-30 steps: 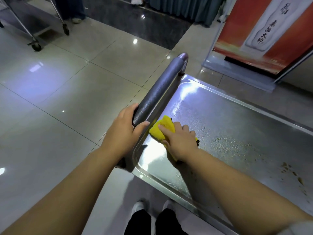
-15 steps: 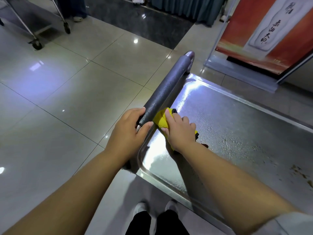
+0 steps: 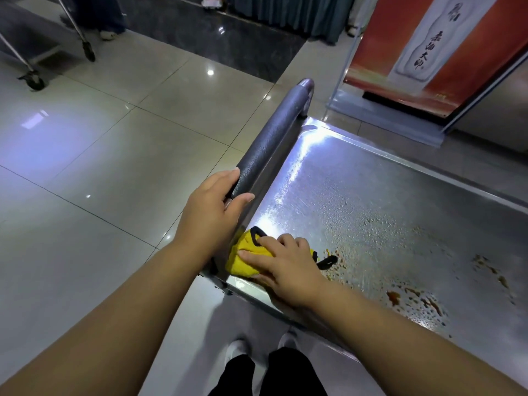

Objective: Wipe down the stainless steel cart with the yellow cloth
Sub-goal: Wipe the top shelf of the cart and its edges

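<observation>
The right hand (image 3: 288, 261) lies flat over the yellow cloth (image 3: 243, 260), fingers spread and nearly straight, pressing it into the near-left corner of the stainless steel cart (image 3: 371, 178), low in the middle of the frame. The left hand (image 3: 213, 212) is wrapped round the near end of the dark handle bar (image 3: 271, 138), thumb over the top, steadying things. From where I stand the cloth looks bunched, with a black-edged loop (image 3: 327, 262) poking out behind the wrist; if the hand sweeps right with it bunched like that, I'd guess only a narrow strip gets cleaned. Just beside that loop the brown spills (image 3: 411, 298) begin, spreading toward the lower right of the tray, with beads of liquid (image 3: 380, 224) further up. A push straight through them could smear the muck over the shiny patch near the handle, or shove it over the low rim onto the glossy floor tiles (image 3: 114, 167), close to the person's white shoes (image 3: 237, 350); wet tile there would be slippery. Lean too hard while the left hand slackens and the cart might roll, though I can't see its wheels. Another trolley's castor (image 3: 34, 81) sits at the upper left, and a red banner stand (image 3: 428, 52) at the upper right, both well apart.
</observation>
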